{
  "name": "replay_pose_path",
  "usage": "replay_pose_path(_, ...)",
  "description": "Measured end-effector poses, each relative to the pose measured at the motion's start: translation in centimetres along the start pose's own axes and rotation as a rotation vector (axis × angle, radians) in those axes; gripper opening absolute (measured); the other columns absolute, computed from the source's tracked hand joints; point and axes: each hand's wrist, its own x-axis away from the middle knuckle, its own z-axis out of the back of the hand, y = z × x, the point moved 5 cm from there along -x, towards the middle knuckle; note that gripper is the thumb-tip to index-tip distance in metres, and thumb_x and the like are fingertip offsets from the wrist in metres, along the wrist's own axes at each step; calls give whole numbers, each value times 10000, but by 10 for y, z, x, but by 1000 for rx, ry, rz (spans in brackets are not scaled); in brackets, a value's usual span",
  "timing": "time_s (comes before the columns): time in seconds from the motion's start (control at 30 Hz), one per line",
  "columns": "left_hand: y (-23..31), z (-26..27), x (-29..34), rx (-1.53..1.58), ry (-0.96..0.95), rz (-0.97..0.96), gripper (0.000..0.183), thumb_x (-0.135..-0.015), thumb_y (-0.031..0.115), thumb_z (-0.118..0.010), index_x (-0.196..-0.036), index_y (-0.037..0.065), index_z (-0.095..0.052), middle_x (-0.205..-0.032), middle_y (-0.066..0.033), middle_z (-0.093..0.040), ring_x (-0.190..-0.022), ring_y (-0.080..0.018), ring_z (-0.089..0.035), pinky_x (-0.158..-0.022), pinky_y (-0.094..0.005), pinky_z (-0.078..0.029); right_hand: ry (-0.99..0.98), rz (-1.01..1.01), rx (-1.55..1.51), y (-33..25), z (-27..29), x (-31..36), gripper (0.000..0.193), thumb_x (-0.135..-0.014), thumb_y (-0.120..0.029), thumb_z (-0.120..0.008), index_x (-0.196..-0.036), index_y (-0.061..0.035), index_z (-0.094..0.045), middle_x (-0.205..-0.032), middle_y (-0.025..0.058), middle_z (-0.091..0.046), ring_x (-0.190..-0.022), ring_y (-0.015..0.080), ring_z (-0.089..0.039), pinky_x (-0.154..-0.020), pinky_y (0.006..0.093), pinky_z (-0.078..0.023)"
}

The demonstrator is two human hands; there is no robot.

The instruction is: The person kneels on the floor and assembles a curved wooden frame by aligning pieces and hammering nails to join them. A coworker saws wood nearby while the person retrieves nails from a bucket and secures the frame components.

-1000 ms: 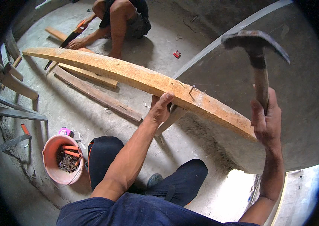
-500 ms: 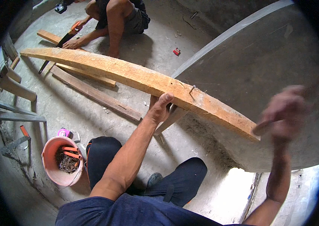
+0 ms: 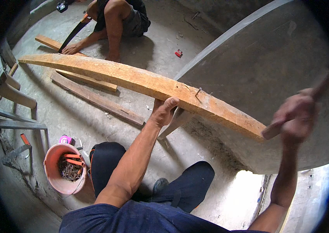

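Observation:
A long wooden beam [image 3: 133,79] slants across the view from far left to near right. Under its middle, my left hand [image 3: 165,110] is closed round the near edge, thumb against the side. A nail [image 3: 198,92] stands partly out of the beam's upper face, to the right of that hand. My right hand [image 3: 295,114] is closed on the wooden handle of a hammer [image 3: 323,85], raised beyond the beam's right end. The handle's butt shows by the beam end; the hammer's head is lost at the dark picture rim.
A co-worker's hand [image 3: 71,49] steadies a short board [image 3: 48,41] beside a handsaw [image 3: 73,35]. Two timbers, one a brown plank [image 3: 94,99], lie on the floor. A pink bucket [image 3: 52,171] of nails stands left of my knee. A large grey curved panel [image 3: 265,70] rises at right.
My right hand and the hammer are slightly shifted and less blurred. The co-worker's handsaw has been drawn up and back. My left hand keeps its hold on the beam.

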Motion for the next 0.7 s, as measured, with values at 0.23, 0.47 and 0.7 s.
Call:
replay_pose_path(0.23, -1, 0, 1, 34, -18, 16, 944, -742, 386, -985, -1453, 52, -463, -1342, -84, -600, -1290, -238, -573, -1126, -425, -460, -442, -442, -297, 19, -6, 38, 185, -1036, -192, -639, -1122, -44, -570, -797, 163, -661, -730, 236, -673, -698, 389, -526)
replay_pose_path(0.47, 2, -6, 3, -118, -155, 62, 1159, -650, 475, -1006, -1559, 77, -407, -1476, -99, -537, -1396, -274, -499, -1197, -448, -398, -317, -450, -328, 17, -25, 79, 203, -929, -115, -768, -1078, -20, -668, -944, 138, -699, -863, 219, -697, -808, 354, -542)
replay_pose_path(0.7, -7, -18, 10, -380, -54, 262, 1094, -631, 55, -975, -1555, 88, -390, -1454, -100, -545, -1367, -254, -520, -1112, -434, -526, -417, -477, -319, 19, -42, 104, 284, -873, -96, -787, -1128, -26, -685, -1057, 161, -722, -933, 326, -725, -840, 414, -552)
